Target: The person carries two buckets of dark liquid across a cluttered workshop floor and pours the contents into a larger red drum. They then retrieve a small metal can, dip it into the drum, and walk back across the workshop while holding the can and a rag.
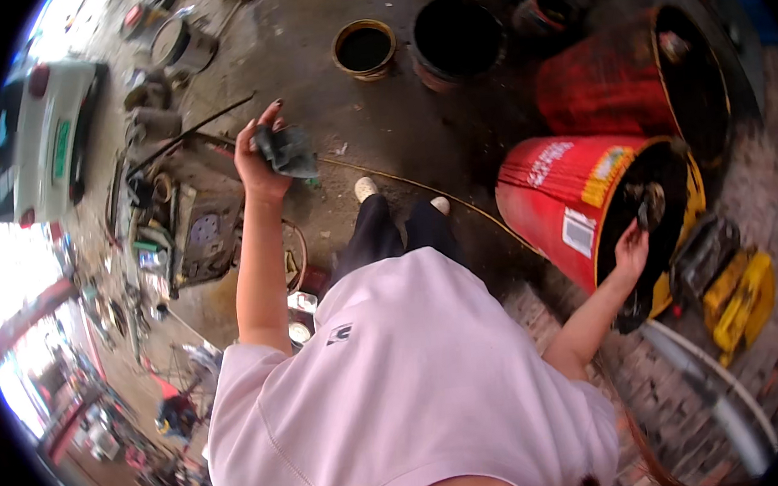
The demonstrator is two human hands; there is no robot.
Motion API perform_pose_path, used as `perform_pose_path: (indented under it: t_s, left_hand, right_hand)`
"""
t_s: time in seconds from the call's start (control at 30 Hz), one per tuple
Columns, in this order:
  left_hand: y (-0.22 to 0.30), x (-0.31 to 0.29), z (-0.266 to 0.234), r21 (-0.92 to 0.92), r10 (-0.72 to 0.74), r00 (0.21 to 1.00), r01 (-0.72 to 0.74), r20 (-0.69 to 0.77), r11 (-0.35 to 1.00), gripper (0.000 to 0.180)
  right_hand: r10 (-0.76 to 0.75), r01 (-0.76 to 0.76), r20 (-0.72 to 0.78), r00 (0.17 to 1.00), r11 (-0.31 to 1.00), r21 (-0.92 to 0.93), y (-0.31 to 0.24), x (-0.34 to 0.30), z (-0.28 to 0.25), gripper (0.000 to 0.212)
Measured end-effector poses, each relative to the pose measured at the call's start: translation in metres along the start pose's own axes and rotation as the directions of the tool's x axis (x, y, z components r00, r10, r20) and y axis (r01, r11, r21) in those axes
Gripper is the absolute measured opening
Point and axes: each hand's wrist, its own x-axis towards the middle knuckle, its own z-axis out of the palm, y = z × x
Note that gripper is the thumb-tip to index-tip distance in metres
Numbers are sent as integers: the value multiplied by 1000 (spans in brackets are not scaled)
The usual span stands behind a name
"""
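"Rag (291,155) first: where do you have it in the head view?"

"You have it in your left hand (256,160), above the floor, well apart from both buckets. Those fingers are curled and pinch the dark, crumpled cloth, with most of it hanging out on the right side of your hand."

"Why hold it out there?"

"Probably because a grimy-looking rag is best away from your pale shirt (416,350); a bunched grip suits something so limp."

"And your right hand (629,250)?"

"You have it at the open mouth of the front red drum (545,190), fingertips just beside or touching a dark scrap (651,207). Whether they pinch it, you cannot tell: scrap and opening are both dark."

"Why would the drum stand there?"

"Close on your right, its opening falls within easy arm's reach. A second red drum (596,85) stands just behind it, while the yellow-rimmed bucket (369,75) and the black bucket (435,78) sit ahead of your feet, perhaps to leave you standing room."
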Motion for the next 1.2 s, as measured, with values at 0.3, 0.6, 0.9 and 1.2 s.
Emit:
perform_pose_path:
  t_s: [0.3,0.6,0.9,1.2]
  left_hand:
    - [40,-9,-88,-128,53,987,-73,-148,989,41]
    - [118,-46,-157,-121,235,917,-286,-324,951,43]
    - [214,-56,-178,-126,460,775,-557,-432,821,39]
    - [324,43,-179,-85,574,656,-691,-490,717,37]
  right_hand:
    - [63,-62,-6,998,968,-243,127,-7,94,23]
    - [320,-305,37,947,927,-217,314,74,227,20]
    - [429,-367,90,899,848,-382,500,149,404,19]
    - [431,-312,117,895,790,-527,670,249,529,21]
